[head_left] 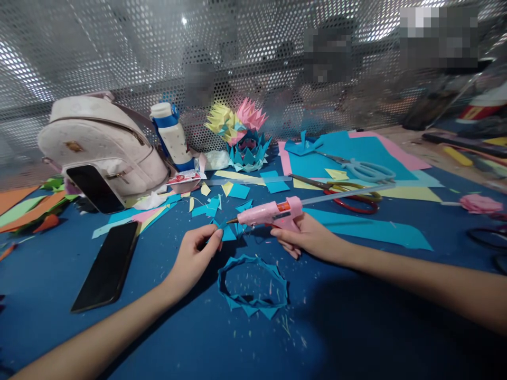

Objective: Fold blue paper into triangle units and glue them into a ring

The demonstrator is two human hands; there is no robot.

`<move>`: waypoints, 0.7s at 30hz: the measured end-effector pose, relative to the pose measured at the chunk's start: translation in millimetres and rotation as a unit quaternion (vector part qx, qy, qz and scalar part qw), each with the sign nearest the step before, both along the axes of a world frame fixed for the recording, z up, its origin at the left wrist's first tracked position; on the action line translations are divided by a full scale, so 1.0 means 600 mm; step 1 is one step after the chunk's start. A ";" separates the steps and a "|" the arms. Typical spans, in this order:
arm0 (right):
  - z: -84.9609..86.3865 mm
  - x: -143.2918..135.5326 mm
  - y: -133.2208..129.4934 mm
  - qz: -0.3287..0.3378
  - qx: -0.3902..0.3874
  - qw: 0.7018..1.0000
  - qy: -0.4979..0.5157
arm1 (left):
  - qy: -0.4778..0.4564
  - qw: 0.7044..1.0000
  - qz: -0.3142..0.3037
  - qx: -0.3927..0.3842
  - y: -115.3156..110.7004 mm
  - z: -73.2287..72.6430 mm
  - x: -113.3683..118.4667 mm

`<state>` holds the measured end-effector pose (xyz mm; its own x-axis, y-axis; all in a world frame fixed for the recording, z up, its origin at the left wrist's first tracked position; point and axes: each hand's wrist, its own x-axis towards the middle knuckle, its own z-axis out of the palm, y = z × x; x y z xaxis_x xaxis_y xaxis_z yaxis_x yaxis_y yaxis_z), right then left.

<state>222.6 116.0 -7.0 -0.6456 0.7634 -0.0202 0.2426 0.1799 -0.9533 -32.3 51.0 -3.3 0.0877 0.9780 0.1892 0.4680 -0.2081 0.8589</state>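
My right hand [304, 235] is wrapped round the grip of a pink hot glue gun [273, 212], with a long clear glue stick [344, 193] sticking out of its back. The gun's nozzle points left, close to the fingertips of my left hand [200, 247]. Between thumb and forefinger that hand pinches a small blue paper piece [224, 226]; whether the nozzle touches it I cannot tell. Nearer to me, a ring of pointed blue paper pieces [253, 310] lies on the table. Blue paper scraps [212, 206] are scattered just behind the hands.
Behind stand a white backpack [99, 137], a bottle [170, 134] and yellow, pink and blue folded paper flowers [247, 155]. Two phones, one flat [106, 266], are at left. Red-and-yellow scissors [348, 196], light blue scissors [370, 170] and coloured paper sheets [360, 153] lie at right.
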 end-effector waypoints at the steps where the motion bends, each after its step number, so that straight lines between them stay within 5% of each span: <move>1: 0.000 0.000 0.000 0.000 0.000 1.000 -0.001 | 0.001 1.000 0.000 0.001 0.000 0.000 0.000; 21: 0.001 0.000 -0.002 0.001 0.003 1.000 -0.005 | 0.007 1.000 0.004 0.002 -0.001 0.003 0.002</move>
<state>222.6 114.9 -6.1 -0.6468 0.7623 -0.0221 0.2516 0.1860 -0.9498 -31.1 50.5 -1.7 0.0830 0.9780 0.1914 0.4808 -0.2075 0.8519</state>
